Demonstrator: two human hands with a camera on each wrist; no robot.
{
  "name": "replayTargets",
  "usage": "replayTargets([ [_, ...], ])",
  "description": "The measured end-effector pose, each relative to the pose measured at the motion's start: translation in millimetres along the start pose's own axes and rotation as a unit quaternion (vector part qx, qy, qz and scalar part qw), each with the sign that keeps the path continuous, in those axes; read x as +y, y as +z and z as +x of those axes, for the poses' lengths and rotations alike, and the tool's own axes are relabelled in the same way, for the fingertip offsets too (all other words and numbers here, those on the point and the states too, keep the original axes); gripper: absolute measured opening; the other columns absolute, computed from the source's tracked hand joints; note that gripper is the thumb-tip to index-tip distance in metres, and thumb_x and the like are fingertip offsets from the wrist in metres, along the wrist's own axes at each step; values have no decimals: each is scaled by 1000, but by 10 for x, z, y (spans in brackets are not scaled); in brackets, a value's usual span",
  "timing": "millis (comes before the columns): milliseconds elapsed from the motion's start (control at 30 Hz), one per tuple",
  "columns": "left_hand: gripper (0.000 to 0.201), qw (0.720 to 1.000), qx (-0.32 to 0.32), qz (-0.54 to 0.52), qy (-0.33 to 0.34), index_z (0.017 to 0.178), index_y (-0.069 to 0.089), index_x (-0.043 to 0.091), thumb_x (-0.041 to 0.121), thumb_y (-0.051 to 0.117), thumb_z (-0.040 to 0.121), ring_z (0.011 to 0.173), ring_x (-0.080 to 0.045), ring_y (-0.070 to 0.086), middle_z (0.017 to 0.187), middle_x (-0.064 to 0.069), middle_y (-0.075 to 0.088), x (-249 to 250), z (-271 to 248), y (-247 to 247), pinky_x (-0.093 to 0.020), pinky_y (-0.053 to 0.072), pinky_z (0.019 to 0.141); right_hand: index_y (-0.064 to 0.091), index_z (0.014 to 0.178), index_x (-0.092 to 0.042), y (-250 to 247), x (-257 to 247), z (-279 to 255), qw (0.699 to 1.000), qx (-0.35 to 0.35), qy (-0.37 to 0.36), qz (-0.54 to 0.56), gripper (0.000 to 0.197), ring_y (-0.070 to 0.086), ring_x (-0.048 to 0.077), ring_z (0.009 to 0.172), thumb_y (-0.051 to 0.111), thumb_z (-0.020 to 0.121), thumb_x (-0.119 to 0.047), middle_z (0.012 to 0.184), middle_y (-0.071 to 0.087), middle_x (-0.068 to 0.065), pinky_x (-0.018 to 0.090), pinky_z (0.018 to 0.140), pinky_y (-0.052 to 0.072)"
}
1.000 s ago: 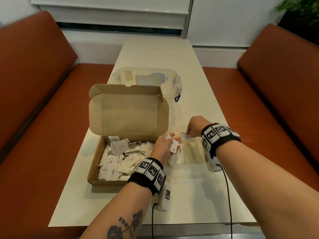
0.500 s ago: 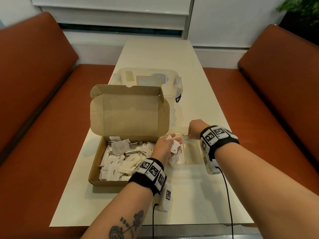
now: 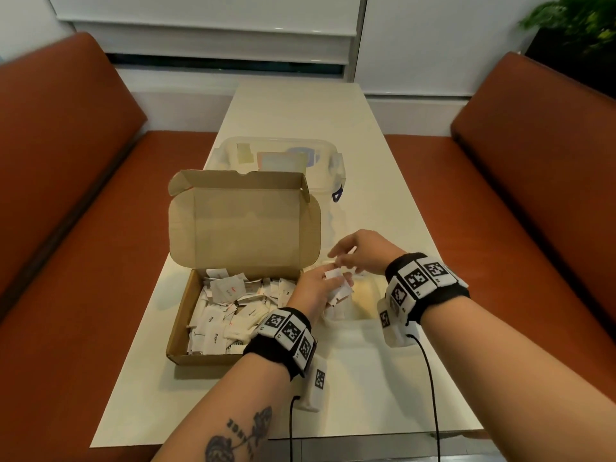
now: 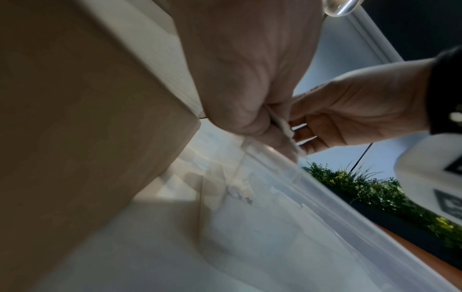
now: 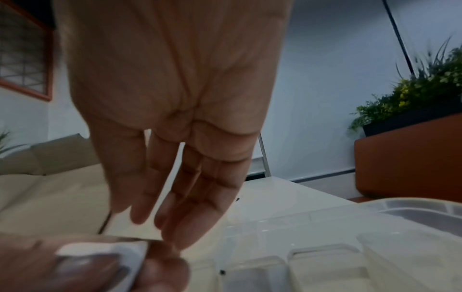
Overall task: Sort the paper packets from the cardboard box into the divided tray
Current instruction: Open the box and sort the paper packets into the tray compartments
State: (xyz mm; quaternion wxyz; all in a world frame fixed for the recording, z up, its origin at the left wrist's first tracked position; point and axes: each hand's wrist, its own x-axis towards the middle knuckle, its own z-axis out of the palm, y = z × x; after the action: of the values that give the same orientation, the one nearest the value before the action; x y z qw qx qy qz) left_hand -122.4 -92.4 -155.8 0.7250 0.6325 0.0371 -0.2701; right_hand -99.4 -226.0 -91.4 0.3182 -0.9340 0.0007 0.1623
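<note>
An open cardboard box (image 3: 180, 325) with its lid (image 3: 243, 228) upright holds several white paper packets (image 3: 226, 315). To its right lies the clear divided tray (image 3: 365, 295), also low in the wrist views (image 4: 325, 213) (image 5: 325, 262). My left hand (image 3: 316, 288) hovers over the tray's left end and grips a small bunch of packets (image 3: 336, 290) (image 4: 285, 128) (image 5: 105, 251). My right hand (image 3: 346, 258) (image 5: 175, 217) is just beyond it, fingers straight and empty, their tips close to the held packets. What lies in the tray's compartments is blurred.
A clear lidded plastic container (image 3: 280, 155) stands behind the box. The cream table (image 3: 366, 378) is narrow, with orange benches on the left (image 3: 66, 228) and right (image 3: 533, 195). A plant (image 3: 573, 25) is at the far right.
My right hand held a packet at the tray's far end, let it go there, then swung left with its fingers spread toward my left hand. The left hand has stayed put.
</note>
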Motion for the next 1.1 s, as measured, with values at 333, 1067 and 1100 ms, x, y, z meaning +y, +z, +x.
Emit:
replayTargets([
  [333, 27, 995, -18, 95, 7, 117, 63, 15, 16, 62, 90, 63, -1, 59, 78, 9, 71, -5, -31, 31, -20, 42, 58, 65, 102, -10, 5, 185, -141, 998, -24, 25, 49, 18, 62, 12, 65, 65, 84, -5, 70, 66, 1, 16, 55, 51],
  [1067, 32, 999, 24, -49, 0, 113, 58, 3, 21, 67, 88, 73, -21, 72, 98, -21, 70, 78, 38, 140, -23, 57, 57, 66, 100, -4, -68, 379, -152, 980, 35, 61, 184, 21, 63, 3, 49, 70, 80, 1, 72, 64, 4, 11, 51, 50],
  [1100, 28, 999, 27, -39, 1, 112, 58, 3, 14, 67, 87, 78, -23, 72, 102, -21, 69, 80, 51, 137, -24, 58, 60, 65, 101, -3, -75, 391, -153, 975, 48, 72, 202, 22, 64, 4, 48, 69, 80, 3, 73, 65, 6, 12, 50, 50],
])
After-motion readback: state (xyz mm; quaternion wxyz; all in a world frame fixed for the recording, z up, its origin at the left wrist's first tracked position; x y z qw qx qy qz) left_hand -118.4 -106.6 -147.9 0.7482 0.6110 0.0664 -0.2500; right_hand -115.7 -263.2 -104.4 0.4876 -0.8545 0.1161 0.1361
